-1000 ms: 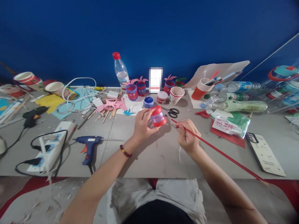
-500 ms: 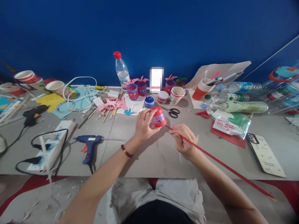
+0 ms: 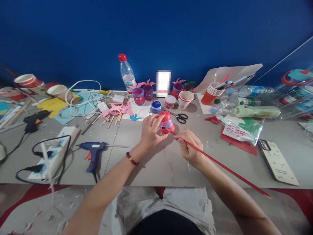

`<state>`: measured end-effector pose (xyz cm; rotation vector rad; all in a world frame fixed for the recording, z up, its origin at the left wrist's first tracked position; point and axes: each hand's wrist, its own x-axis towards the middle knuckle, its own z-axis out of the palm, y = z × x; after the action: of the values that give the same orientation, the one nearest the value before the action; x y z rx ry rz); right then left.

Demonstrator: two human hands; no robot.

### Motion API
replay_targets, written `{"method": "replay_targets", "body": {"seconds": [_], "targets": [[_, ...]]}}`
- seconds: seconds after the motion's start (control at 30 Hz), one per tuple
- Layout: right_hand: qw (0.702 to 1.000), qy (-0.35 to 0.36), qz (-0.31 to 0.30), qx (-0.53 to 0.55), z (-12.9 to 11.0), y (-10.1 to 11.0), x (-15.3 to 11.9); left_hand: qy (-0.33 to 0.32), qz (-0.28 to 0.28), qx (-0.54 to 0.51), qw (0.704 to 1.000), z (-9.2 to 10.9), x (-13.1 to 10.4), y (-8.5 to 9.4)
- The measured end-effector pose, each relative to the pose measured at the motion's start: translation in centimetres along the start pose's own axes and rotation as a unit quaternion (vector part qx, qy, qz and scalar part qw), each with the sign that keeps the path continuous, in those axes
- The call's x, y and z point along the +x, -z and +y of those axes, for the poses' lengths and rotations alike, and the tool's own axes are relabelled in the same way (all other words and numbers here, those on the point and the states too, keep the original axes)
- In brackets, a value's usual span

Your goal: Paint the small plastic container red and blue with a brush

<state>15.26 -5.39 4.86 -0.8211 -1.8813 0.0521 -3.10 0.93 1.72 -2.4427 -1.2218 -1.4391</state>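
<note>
Banded pot (image 3: 167, 123) had my brush (image 3: 222, 164) at its lower edge

I held the red-and-purple pot tilted in my left hand (image 3: 150, 133), thumb below and fingers curved over it, spread only as wide as the pot needed. A second before, the brush tip had hung beside the pot's right-hand side; now it lay over the lower red band (touching, I thought, though it was too small to be sure). To my judgement, lining up had given way to working on the surface. My right hand (image 3: 191, 147) was closed around the red handle, near the tip. Behind the pot stood an uncapped blue jar (image 3: 156, 106), with black-handled scissors (image 3: 182, 117) to its right.
</note>
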Motion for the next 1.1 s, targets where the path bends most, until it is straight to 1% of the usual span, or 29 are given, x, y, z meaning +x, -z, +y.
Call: {"method": "replay_targets", "body": {"seconds": [0.13,0.3,0.37,0.43,0.5,0.57,0.63,0.67,0.73,0.87,1.1], "targets": [[1.0,0.007,0.014,-0.024,-0.1,0.4,0.4,0.007,-0.015,0.015,1.0,-0.1,0.0,0.0],[0.996,0.008,0.046,-0.075,0.3,0.9,0.7,0.022,-0.008,0.004,1.0,0.0,0.1,0.2],[0.994,0.001,0.061,-0.092,0.6,1.0,0.5,0.018,-0.004,0.004,1.0,0.1,0.2,0.3],[0.993,-0.004,0.081,-0.089,0.7,0.9,0.2,0.009,0.003,0.006,1.0,0.1,0.2,0.3],[0.994,-0.005,0.09,-0.059,0.8,0.7,-0.3,0.001,0.004,0.007,1.0,0.1,0.2,0.3],[0.998,0.001,0.066,-0.015,0.7,0.4,-0.8,0.0,-0.004,0.009,1.0,0.1,0.1,0.2],[1.0,0.005,0.021,0.015,0.6,0.0,-1.1,0.008,-0.013,0.01,1.0,0.0,0.0,0.1],[1.0,0.006,0.002,0.021,0.5,-0.2,-1.1,0.014,-0.017,0.011,1.0,0.0,-0.1,0.1],[1.0,0.01,-0.018,0.017,0.4,-0.4,-1.0,0.023,-0.022,0.012,0.999,0.0,-0.2,0.0],[1.0,0.021,-0.018,-0.002,0.1,-0.4,-0.3,0.016,-0.027,0.014,0.999,0.1,-0.3,-0.1],[0.999,0.014,0.016,-0.043,0.0,0.5,0.6,0.002,-0.009,0.019,1.0,0.0,-0.1,0.1]]}}
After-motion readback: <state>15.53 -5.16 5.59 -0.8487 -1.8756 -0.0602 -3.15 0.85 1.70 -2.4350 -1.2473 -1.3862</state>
